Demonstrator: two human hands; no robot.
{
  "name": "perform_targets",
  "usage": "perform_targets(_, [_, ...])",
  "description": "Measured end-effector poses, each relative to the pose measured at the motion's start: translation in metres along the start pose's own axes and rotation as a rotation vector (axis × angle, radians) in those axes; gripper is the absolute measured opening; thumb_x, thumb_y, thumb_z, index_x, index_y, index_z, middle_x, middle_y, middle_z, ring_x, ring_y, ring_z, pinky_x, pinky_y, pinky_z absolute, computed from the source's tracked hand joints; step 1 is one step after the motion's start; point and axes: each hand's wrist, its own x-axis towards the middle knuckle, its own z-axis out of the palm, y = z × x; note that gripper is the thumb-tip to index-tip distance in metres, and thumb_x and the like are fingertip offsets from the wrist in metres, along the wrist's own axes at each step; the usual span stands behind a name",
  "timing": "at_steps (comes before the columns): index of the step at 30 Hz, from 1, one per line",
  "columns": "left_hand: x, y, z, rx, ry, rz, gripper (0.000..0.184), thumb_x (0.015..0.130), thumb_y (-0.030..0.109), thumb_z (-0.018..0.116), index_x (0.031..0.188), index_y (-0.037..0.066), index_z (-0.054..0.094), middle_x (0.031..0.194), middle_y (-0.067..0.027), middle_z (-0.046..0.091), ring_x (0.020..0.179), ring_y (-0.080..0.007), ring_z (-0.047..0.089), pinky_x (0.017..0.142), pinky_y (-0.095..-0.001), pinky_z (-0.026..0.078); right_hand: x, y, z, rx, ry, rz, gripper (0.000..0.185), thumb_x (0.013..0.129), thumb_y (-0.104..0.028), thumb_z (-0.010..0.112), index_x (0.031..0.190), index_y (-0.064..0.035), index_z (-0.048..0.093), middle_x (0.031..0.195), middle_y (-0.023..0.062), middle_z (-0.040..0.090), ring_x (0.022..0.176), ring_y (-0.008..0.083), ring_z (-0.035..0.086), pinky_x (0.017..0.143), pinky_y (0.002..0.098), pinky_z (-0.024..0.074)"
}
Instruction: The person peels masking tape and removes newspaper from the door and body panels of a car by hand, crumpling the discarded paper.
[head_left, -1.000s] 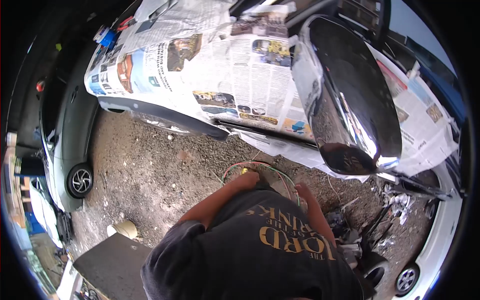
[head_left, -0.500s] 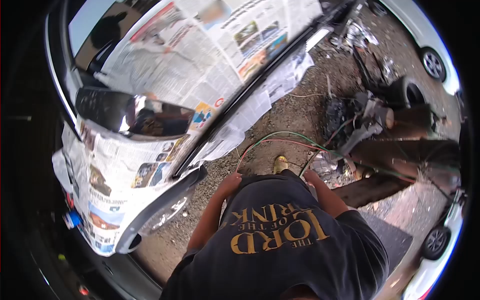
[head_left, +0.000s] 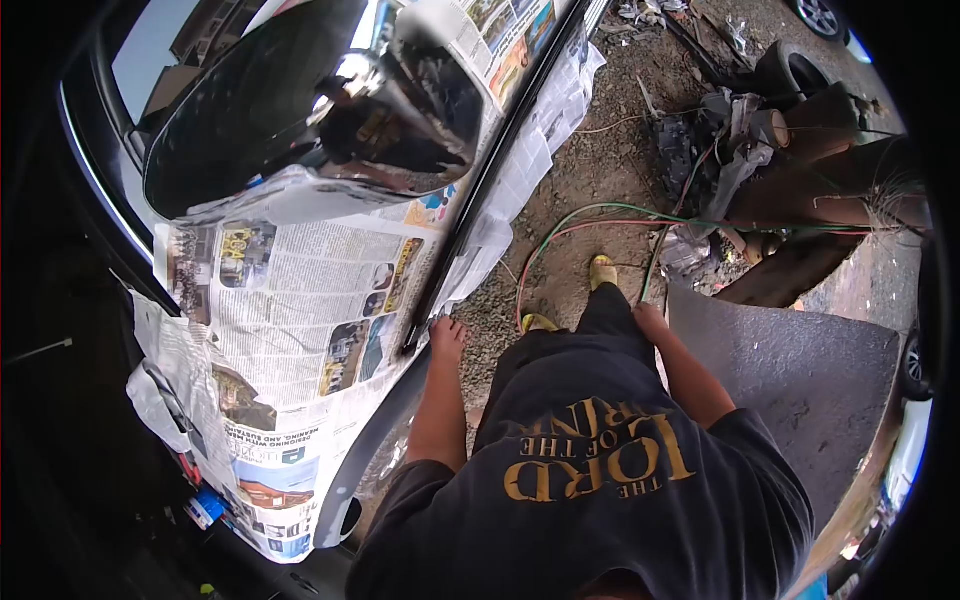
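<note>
My left hand (head_left: 449, 336) is beside the lower end of the black trim strip (head_left: 468, 222) on a newspaper-covered car. Its fingers look curled; what they hold, if anything, is too small to make out. My right hand (head_left: 650, 320) hangs by my right thigh with the fingers closed, their inner side hidden. A green hose (head_left: 652, 268) runs down to this hand, but I cannot tell whether it is gripped. Newspaper (head_left: 310, 290) covers the car's side around a glossy black wing mirror (head_left: 320, 120), which reflects a person.
Green and red hoses (head_left: 575, 217) loop over the gravel before my yellow shoes (head_left: 602, 272). Rusty metal pipes (head_left: 825, 185), a tyre (head_left: 792, 70) and scrap parts lie to the right. A grey sheet (head_left: 780, 370) lies by my right arm. Another car's wheel (head_left: 818, 17) shows behind.
My view has shifted so the mirror looks larger and nearer. My left hand has come closer to the covered car's side. My feet and more of the grey sheet now show.
</note>
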Motion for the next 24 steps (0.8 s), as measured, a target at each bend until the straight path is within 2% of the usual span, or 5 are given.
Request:
perform_targets(4, [0.059,-0.017,-0.026,-0.211,0.032,0.017,0.045,0.093,0.026,0.06,0.134,0.012,0.048,0.131,-0.0091,0.046,0.118,-0.0272,0.051,0.093,-0.0421,0.05,-0.041,0.011,0.012,0.093,0.049,0.01,0.034,0.093,-0.028,0.052,0.106,0.0,0.066,0.109,0.026,0.066,0.108,0.0404,0.062,0.09,0.0484,0.0491])
perform_targets(8, [0.064,-0.019,-0.024,-0.453,0.02,-0.033,0.044,0.094,0.029,0.054,0.134,0.011,0.049,0.131,-0.0098,0.044,0.119,-0.0264,0.046,0.1,-0.0435,0.047,-0.09,0.01,0.004,-0.248,0.001,-0.102,0.022,0.088,-0.013,0.054,0.1,-0.0025,0.069,0.102,0.0235,0.067,0.107,0.0381,0.063,0.091,0.0437,0.053])
perform_targets(10, [0.08,-0.023,-0.025,-0.52,0.053,-0.069,0.053,0.083,0.025,0.063,0.131,0.01,0.044,0.135,-0.0071,0.04,0.117,-0.0296,0.045,0.098,-0.0501,0.048,-0.079,0.06,0.032,-0.538,-0.053,-0.337,0.018,0.08,-0.016,0.062,0.093,-0.0051,0.067,0.098,0.0172,0.066,0.101,0.0352,0.064,0.089,0.0425,0.0527])
perform_targets(18, [0.035,-0.025,-0.02,-0.145,0.072,0.157,0.051,0.09,0.033,0.058,0.136,0.016,0.041,0.139,-0.0094,0.041,0.127,-0.0289,0.044,0.098,-0.0418,0.045,-0.124,0.067,0.039,-0.545,-0.119,-0.239,0.02,0.082,-0.014,0.06,0.097,-0.0038,0.069,0.1,0.0194,0.067,0.101,0.036,0.065,0.087,0.0448,0.0543])
perform_targets(24, [0.038,-0.024,-0.016,-0.09,0.165,0.341,0.047,0.085,0.025,0.065,0.129,0.016,0.048,0.131,-0.0048,0.054,0.121,-0.0266,0.049,0.099,-0.049,0.038,-0.12,0.089,0.055,-0.462,-0.079,-0.175,0.021,0.083,-0.016,0.059,0.098,-0.0044,0.067,0.1,0.0183,0.066,0.102,0.0351,0.064,0.089,0.0446,0.0535])
